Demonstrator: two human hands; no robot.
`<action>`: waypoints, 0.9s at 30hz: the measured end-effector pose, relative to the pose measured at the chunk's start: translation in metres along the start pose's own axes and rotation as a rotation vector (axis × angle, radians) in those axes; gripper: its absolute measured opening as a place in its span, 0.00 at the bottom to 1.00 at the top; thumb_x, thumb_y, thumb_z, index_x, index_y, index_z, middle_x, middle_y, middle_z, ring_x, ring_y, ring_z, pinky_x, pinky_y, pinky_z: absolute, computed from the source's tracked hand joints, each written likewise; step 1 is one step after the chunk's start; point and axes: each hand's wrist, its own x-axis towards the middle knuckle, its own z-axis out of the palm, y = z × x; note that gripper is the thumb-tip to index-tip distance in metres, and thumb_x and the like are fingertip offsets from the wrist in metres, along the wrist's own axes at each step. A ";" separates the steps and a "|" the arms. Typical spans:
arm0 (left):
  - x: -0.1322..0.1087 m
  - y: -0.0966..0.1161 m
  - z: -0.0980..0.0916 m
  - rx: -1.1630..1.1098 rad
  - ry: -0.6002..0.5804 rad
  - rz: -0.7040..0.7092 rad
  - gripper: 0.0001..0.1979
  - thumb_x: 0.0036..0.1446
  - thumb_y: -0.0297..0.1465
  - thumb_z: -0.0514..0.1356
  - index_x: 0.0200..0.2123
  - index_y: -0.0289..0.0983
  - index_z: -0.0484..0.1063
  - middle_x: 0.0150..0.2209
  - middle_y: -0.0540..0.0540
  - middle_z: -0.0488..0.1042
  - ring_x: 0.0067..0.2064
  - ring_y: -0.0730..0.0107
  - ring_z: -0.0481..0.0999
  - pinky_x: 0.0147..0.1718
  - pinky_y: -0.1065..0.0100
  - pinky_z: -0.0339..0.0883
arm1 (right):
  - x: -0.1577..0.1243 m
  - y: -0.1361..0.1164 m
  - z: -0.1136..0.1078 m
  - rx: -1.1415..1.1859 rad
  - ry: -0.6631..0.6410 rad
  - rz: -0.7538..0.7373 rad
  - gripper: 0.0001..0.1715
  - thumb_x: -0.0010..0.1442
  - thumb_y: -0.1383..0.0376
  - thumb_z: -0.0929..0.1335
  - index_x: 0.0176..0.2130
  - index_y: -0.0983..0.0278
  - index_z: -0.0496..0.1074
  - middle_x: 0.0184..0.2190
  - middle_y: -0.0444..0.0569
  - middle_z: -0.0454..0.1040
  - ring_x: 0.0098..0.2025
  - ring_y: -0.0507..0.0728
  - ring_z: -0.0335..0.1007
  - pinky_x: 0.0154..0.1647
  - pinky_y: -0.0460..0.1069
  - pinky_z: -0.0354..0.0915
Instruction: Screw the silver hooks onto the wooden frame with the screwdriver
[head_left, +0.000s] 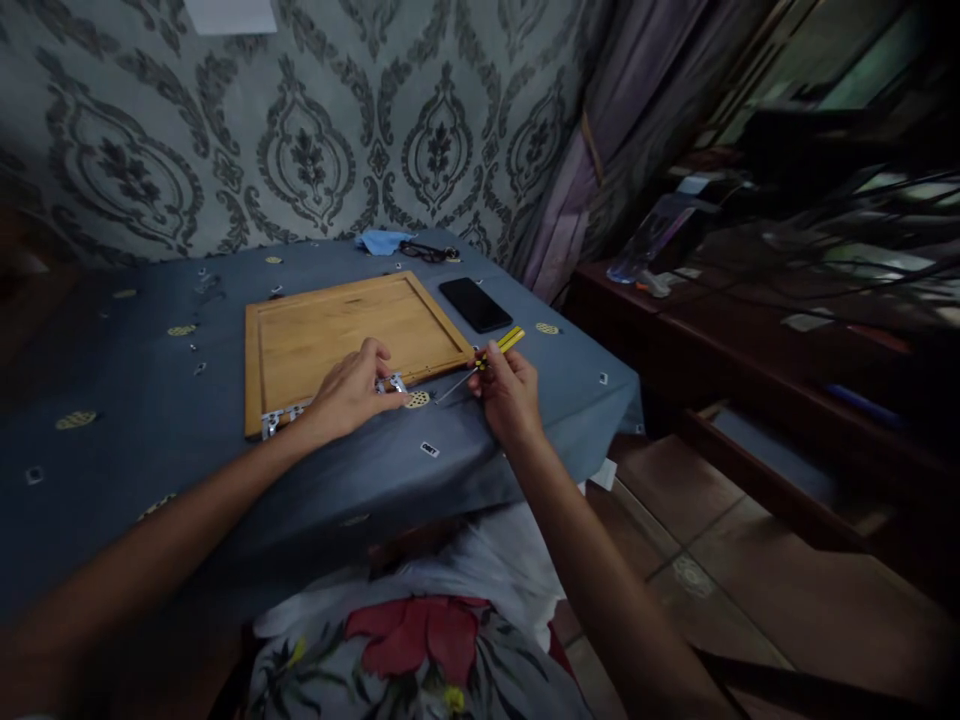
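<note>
A wooden panel (337,335) with a raised frame lies flat on the blue tablecloth (150,420). My left hand (351,392) rests on its near edge, fingers curled over a small metal hinge (396,383). Another metal hinge (274,420) sits at the panel's near left corner. My right hand (508,392) is closed round a yellow and black screwdriver (491,356), its thin shaft pointing left and down toward the hinge by my left fingers.
A black phone (475,303) lies right of the panel. Dark glasses (427,251) and a blue cloth (382,240) sit at the far edge by the patterned wall. A dark wooden cabinet (787,350) with an open drawer stands to the right.
</note>
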 end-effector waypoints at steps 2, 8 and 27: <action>0.000 0.000 0.000 -0.002 0.007 0.005 0.27 0.50 0.35 0.72 0.48 0.41 0.63 0.42 0.47 0.75 0.42 0.62 0.75 0.40 0.62 0.66 | 0.000 0.000 0.000 -0.002 -0.005 -0.002 0.35 0.39 0.40 0.81 0.29 0.62 0.71 0.23 0.40 0.75 0.17 0.45 0.65 0.15 0.41 0.59; 0.000 0.003 -0.001 0.008 0.019 0.000 0.27 0.48 0.35 0.73 0.47 0.41 0.63 0.40 0.49 0.76 0.42 0.60 0.75 0.43 0.60 0.65 | 0.002 0.004 -0.003 -0.016 -0.008 -0.011 0.32 0.43 0.41 0.81 0.30 0.62 0.72 0.24 0.40 0.75 0.18 0.45 0.65 0.16 0.41 0.59; -0.001 0.006 -0.002 0.021 -0.013 -0.023 0.26 0.50 0.37 0.71 0.48 0.41 0.62 0.42 0.47 0.77 0.44 0.59 0.76 0.41 0.61 0.66 | 0.001 0.001 -0.004 -0.021 -0.004 0.005 0.31 0.46 0.41 0.80 0.31 0.62 0.72 0.24 0.40 0.76 0.18 0.45 0.65 0.16 0.40 0.59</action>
